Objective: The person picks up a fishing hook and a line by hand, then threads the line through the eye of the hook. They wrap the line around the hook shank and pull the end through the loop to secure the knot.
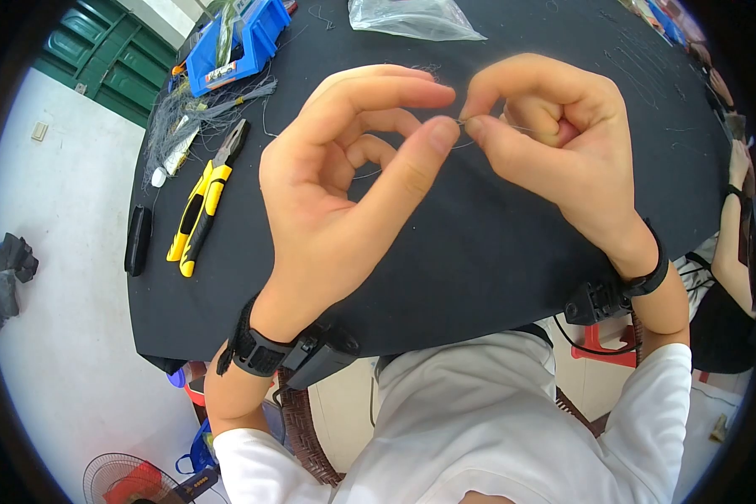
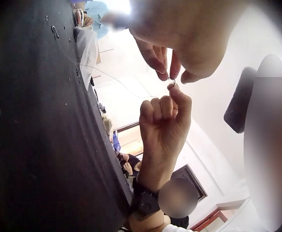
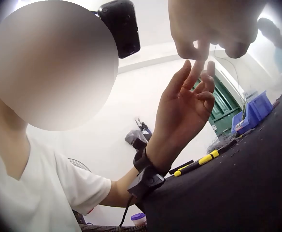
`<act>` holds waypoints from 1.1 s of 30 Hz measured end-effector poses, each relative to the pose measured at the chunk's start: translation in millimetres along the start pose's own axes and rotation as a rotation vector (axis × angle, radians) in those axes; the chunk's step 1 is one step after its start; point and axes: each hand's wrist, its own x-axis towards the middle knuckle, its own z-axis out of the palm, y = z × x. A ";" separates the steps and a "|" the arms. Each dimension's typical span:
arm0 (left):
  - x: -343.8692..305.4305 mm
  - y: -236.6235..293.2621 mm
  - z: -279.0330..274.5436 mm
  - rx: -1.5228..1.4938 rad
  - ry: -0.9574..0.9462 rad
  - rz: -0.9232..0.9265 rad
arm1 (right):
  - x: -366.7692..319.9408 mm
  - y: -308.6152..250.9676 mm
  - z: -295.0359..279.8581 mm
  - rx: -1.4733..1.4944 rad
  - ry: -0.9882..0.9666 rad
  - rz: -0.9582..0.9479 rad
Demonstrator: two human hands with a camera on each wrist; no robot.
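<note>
Black tabletop [image 1: 445, 277]; above it, small curved piece [image 2: 173, 83], pinched by right hand [image 1: 588, 147], just right of left hand [image 1: 323, 206], digits parted.

With twelve straight ahead of my chair [image 1: 298, 433], my left hand [image 1: 323, 189] is above the table [image 1: 479, 260] at eleven and my right hand [image 1: 575, 147] towards one, their fingertips close together at twelve. A thread [image 2: 76, 63] runs between my right fingers and the tabletop. Beyond my hands, a plastic bag [image 1: 416, 18] lies at twelve. At eleven stands a bin [image 1: 260, 38] with packets [image 1: 226, 34] in it; just this side lies a tangle of strands [image 1: 218, 109]. Pliers [image 1: 218, 176] lie nearer me at ten, with a case [image 1: 139, 241] just outside them. Off the table, a fan [image 1: 109, 480] stands at eight, a stool [image 1: 609, 354] at three, and another person [image 1: 735, 273] at two.
</note>
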 end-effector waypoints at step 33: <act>3.4 -28.9 -23.9 -0.846 0.239 -0.611 | 36.7 -26.1 -71.0 -0.730 -0.131 -0.329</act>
